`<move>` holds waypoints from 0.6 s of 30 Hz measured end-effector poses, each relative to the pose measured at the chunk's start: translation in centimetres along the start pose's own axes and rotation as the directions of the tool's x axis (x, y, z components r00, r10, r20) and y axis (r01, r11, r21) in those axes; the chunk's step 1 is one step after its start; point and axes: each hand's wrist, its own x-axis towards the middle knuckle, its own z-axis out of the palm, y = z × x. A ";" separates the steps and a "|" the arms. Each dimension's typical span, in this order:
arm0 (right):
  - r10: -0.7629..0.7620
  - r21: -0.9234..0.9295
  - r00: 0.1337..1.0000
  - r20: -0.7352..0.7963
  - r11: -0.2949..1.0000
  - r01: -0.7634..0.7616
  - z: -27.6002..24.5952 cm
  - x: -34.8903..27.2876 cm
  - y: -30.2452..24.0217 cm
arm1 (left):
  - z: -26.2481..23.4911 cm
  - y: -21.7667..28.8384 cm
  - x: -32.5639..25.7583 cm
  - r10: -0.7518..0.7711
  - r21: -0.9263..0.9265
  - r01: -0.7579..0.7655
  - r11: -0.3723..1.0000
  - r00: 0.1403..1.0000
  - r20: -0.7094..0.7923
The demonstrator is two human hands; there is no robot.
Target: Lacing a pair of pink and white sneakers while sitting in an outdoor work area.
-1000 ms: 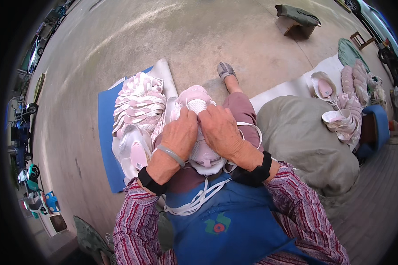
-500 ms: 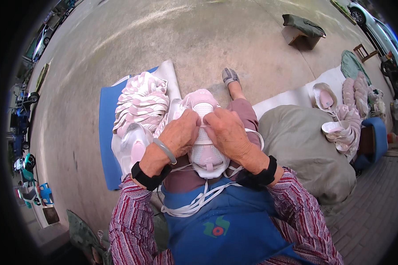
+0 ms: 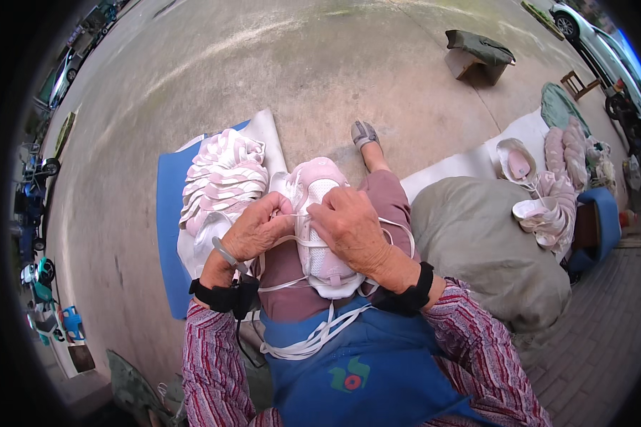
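Pink-white sneaker (image 3: 320,228) on lap: left hand (image 3: 260,231) pinching white lace (image 3: 292,215) at its left side. Right hand (image 3: 349,224) pinching lace on top; stacked pink uppers (image 3: 224,174) just left of sneaker

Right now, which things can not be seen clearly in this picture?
- Head view: shoe eyelets, hidden under the left hand and right hand.
- Fingertips and their grip on the lace: covered by the knuckles.
- Pink shoes at far right: small, bent by the fisheye rim.
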 end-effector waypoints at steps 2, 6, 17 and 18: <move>-0.051 -0.046 0.998 0.037 0.998 0.053 0.3 0.4 0.0 | 0.3 -0.5 -1.1 0.024 0.021 -0.022 1.000 0.994 -0.108; -0.059 0.023 0.998 0.036 0.998 0.058 -0.1 0.5 0.1 | 2.8 -1.6 -2.3 -0.043 -0.355 -0.042 0.934 0.973 -0.229; 0.018 0.730 0.893 0.450 0.569 -0.379 -5.7 -0.1 -8.0 | 6.7 -3.1 -6.6 -0.098 -0.690 -0.327 0.646 0.861 -0.500; 0.041 0.737 0.857 0.515 0.490 -0.466 -5.9 0.0 -8.2 | 7.0 -3.2 -6.8 -0.111 -0.761 -0.357 0.541 0.867 -0.486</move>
